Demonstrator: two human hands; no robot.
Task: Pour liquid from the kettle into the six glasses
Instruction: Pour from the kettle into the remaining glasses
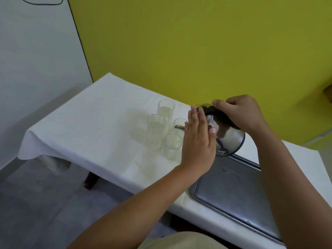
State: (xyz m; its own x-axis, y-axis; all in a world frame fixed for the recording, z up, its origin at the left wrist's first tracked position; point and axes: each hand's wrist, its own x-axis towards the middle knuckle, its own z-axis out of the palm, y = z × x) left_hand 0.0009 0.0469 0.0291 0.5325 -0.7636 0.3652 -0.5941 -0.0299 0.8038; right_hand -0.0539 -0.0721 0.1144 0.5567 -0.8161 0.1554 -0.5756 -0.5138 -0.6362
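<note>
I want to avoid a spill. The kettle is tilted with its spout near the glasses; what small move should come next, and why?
Probably keep the tilt steady with the spout over the glass behind it. The right hand grips the kettle by its handle, and the left hand lies flat against its side. Whether liquid flows now, I cannot tell.

Bare forearms, no sleeves; beige garment (179,241) at the lap.

The person's right hand (240,112) curls in a closed grip with its wrist raised; the left hand (197,141) spreads flat, fingers together.
</note>
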